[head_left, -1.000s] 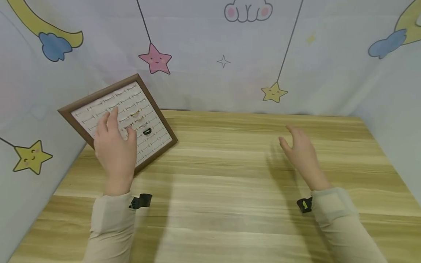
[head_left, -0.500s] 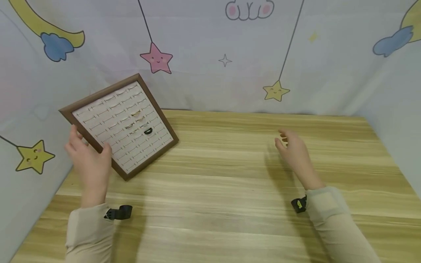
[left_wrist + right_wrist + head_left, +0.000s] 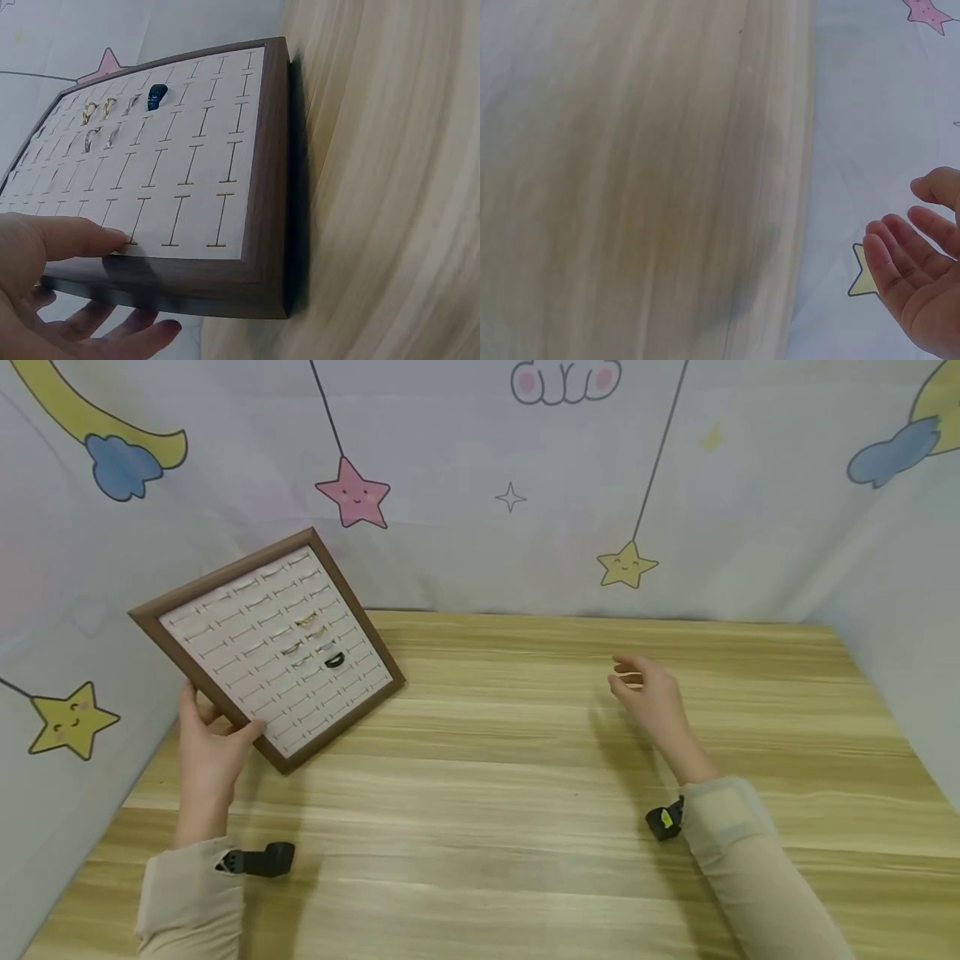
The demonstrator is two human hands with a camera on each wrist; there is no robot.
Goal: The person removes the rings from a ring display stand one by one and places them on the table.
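Left hand (image 3: 206,752) grips the near-left edge of the ring display tray (image 3: 225,647), thumb (image 3: 79,236) on the slotted face, fingers curled beneath the brown frame. Tray sits tilted at the far-left corner of the tabletop (image 3: 525,793), its far side propped against the backdrop. Several rings (image 3: 311,639) sit in its central slots, one dark. Right hand (image 3: 651,697) hovers over the tabletop, well apart from the tray, fingers loosely relaxed, holding nothing.
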